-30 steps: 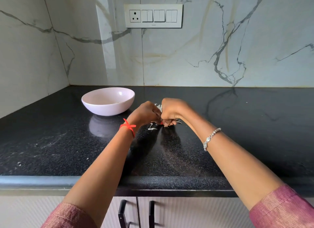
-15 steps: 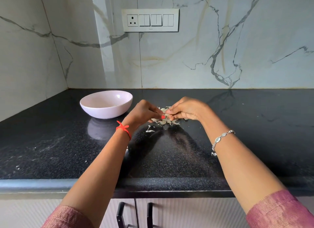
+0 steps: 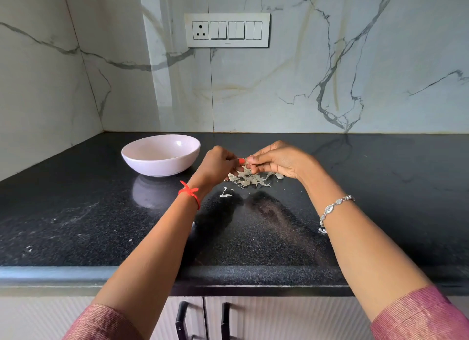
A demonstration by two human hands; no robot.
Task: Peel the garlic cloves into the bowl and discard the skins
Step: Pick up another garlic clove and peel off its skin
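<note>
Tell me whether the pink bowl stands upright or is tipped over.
Upright. The bowl sits flat on its base on the black counter, its rim level and its opening facing up. Nothing props or tilts it.

Bowl: the bowl (image 3: 161,155) stands on the surface (image 3: 76,225), back left.
Garlic skins: the garlic skins (image 3: 247,180) are heaped right of the bowl, under the fingertips.
Hands: left hand (image 3: 219,163) and right hand (image 3: 281,159) meet just above the heap, pinching a small scrap (image 3: 244,165) between them.
Stray skin: the stray skin (image 3: 225,194) lies just before the heap.
Switch panel: the switch panel (image 3: 227,30) is on the wall (image 3: 355,60) behind.
</note>
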